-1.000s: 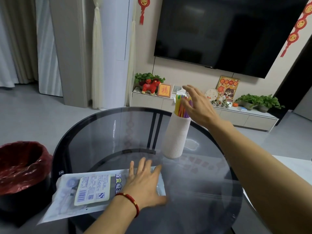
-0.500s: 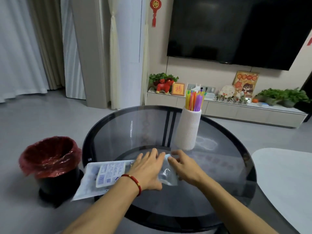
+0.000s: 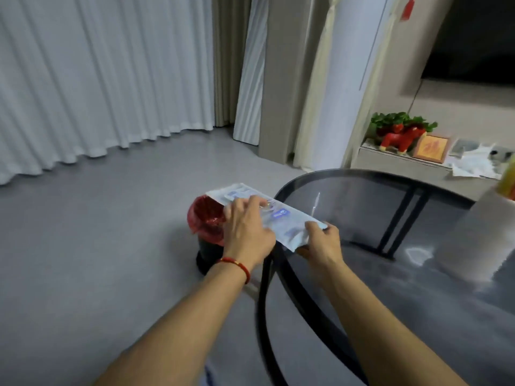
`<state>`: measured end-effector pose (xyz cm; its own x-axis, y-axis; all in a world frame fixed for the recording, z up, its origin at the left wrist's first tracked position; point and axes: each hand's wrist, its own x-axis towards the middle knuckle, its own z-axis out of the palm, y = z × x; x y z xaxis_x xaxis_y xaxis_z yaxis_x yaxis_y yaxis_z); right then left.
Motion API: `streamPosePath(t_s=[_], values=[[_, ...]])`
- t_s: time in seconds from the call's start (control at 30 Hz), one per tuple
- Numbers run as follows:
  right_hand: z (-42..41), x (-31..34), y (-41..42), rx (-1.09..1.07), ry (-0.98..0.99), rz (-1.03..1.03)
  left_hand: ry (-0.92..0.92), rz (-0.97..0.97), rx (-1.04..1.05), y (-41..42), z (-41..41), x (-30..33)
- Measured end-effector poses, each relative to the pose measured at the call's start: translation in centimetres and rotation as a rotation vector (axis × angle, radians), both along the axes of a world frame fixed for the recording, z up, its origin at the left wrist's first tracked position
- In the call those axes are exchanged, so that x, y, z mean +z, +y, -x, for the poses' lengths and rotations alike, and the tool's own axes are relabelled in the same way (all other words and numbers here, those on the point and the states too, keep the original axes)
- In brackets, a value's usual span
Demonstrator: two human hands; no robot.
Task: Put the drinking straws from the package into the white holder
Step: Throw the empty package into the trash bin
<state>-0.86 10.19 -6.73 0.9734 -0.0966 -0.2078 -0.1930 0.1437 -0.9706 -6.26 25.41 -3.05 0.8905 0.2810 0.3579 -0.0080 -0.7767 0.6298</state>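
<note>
Straws look done; I'm clearing the package (image 3: 274,218) away.
Left hand (image 3: 246,232) and right hand (image 3: 320,240) both grip it beside the bin (image 3: 206,218); next, drop it in.

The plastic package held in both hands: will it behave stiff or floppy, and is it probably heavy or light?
Probably floppy: the plastic package creases where the right hand pinches its end. Likely light: it looks flat and empty and stays up between the right hand and left hand near the bin. Its glossy film may be somewhat slippery.
</note>
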Motion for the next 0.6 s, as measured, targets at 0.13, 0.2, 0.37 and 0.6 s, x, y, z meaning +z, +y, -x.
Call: streamPosePath(t_s=[0.13,0.2,0.37,0.6], values=[[-3.7,-0.5,8.5,0.004,0.036,0.013,0.102,0.597,0.233,3.9,-2.1,-1.8],[-4.9,-0.5,10.8,0.018,0.068,0.047,0.08,0.816,0.228,4.4,-3.2,-2.5],[-7.5,-1.3,15.3,0.227,0.225,0.024,0.023,0.87,0.214,6.9,-5.6,-5.0],[-8.4,-3.8,16.7,0.489,-0.074,0.388,0.07,0.831,0.115,10.4,-7.8,-7.8]])
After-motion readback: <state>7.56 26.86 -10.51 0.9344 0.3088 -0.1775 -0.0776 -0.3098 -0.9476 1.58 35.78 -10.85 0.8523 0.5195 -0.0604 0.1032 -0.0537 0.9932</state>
